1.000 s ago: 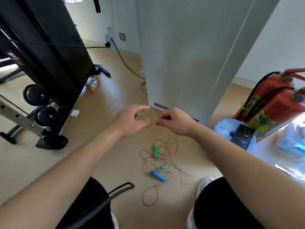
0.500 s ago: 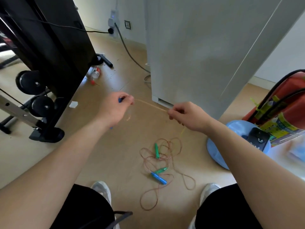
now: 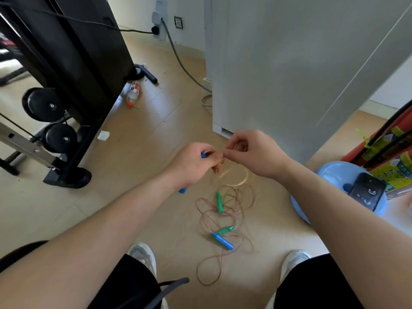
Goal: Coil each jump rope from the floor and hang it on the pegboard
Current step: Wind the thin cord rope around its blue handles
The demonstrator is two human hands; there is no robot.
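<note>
My left hand (image 3: 194,161) grips a blue jump-rope handle (image 3: 182,190), whose ends stick out above and below my fist. Its thin tan cord (image 3: 239,180) loops down in front of my hands. My right hand (image 3: 252,152) pinches that cord right beside my left fingers. On the floor below lies a tangle of reddish cord (image 3: 225,210) with two green handles (image 3: 219,201) and another blue handle (image 3: 223,240). No pegboard is in view.
A black exercise machine (image 3: 66,63) with wheels stands at the left. A grey cabinet (image 3: 289,63) rises straight ahead. Red fire extinguishers (image 3: 383,143) and a blue stool (image 3: 330,175) carrying a phone (image 3: 365,190) crowd the right. A bottle (image 3: 133,93) lies on the floor.
My hands were apart with the cord stretched between them; now they have come together and a loop of cord hangs below them.
</note>
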